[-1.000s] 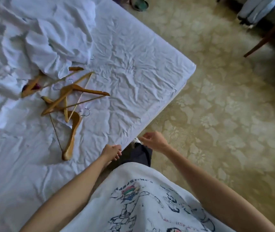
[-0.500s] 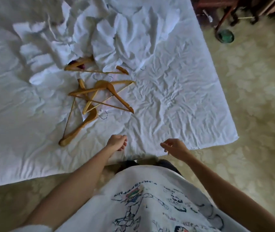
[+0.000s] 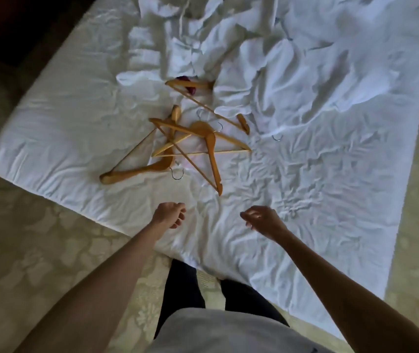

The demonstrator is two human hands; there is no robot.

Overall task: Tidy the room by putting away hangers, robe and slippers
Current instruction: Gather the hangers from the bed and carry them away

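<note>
White-sheeted bed (image 3: 318, 187) carries a tangled pile of wooden hangers (image 3: 190, 146) mid-mattress, with the crumpled white robe (image 3: 203, 47) just behind, one hanger half under it. Left hand (image 3: 169, 214) and right hand (image 3: 263, 220) hover near the pile, fingers loosely curled, holding nothing. Hangers look light, rigid, smooth; the bars and metal hooks interlock, so likely best gripped at the wooden neck near the hook, lifted one by one.

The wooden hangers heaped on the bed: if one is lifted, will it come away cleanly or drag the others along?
Probably not cleanly. The wooden hangers lie crossed over one another, so a lifted one may drag its neighbours. They look stiff, so they should keep their shape. The one nearest the white robe seems partly tucked under the cloth and might tug it.
</note>
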